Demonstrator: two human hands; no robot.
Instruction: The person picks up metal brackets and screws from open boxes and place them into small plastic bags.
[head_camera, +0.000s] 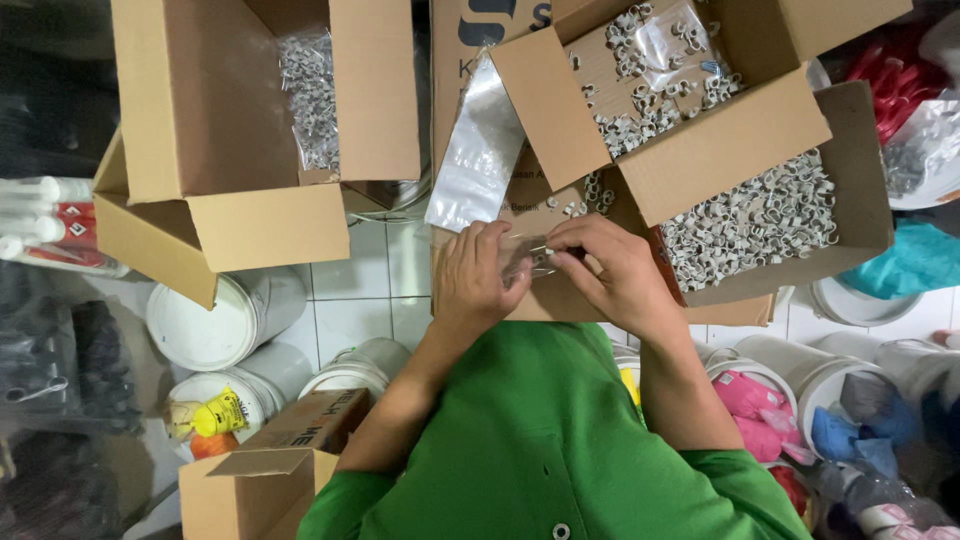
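Our left hand and right hand meet in front of our chest, fingers curled in and pinched on a small clear plastic bag that sits between them; both hands are closed narrow on it, left fingertips on its left edge, right thumb and forefinger on its right edge near the mouth. The bag's long axis runs roughly left to right, from one hand to the other, and we cannot tell whether anything is inside it. Both hands are equally near it, since each already touches it. Under our hands lies a flat cardboard flap, and the bag hovers just above its near edge. Beyond our right hand, toward the far right corner of that cardboard, an open carton holds a heap of small white clips; a second open carton, stacked partly over it, holds more of the same clips and a clear bag of them. Straight ahead of our left hand a strip of empty clear bags hangs down over the carton edge. Further left a tall open box holds a filled bag of clips, and white buckets stand on the tiled floor.
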